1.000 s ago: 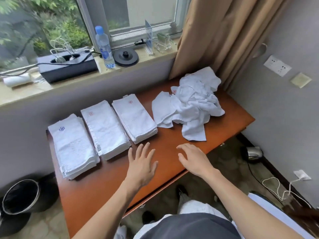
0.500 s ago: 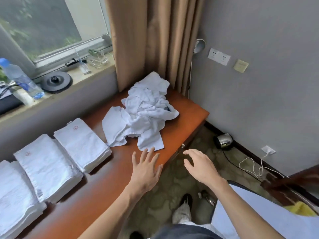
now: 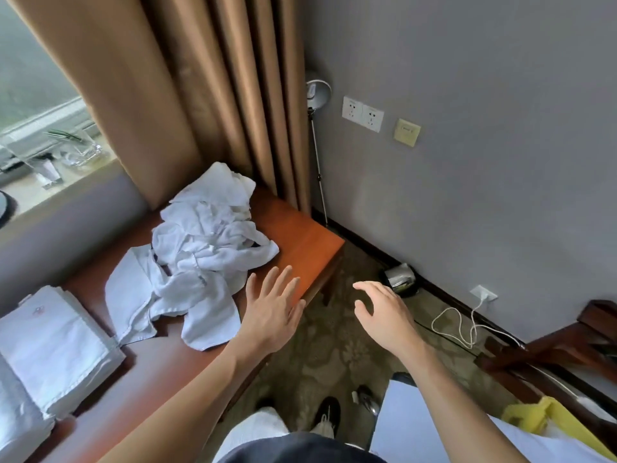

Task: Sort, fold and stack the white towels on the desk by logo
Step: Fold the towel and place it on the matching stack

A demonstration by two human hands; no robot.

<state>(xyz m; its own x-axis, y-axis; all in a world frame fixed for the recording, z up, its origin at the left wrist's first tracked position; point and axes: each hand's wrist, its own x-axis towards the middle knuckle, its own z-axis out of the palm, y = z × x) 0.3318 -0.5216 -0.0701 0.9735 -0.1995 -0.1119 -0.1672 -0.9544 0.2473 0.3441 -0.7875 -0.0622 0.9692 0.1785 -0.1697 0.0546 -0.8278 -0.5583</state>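
desk [image 3: 302,233], orange-brown wood: loose heap of white towels [image 3: 197,248] at its right end, reaching the back edge by the curtain [image 3: 200,95]; folded stack with a small red logo [image 3: 56,349] further left, apart from the heap. my left hand [image 3: 272,315]: fingers spread wide, holding nothing, over the front edge near the right corner, just beside the heap. my right hand [image 3: 384,315]: fingers loosely bent, empty, off the desk above the carpet [image 3: 334,349].
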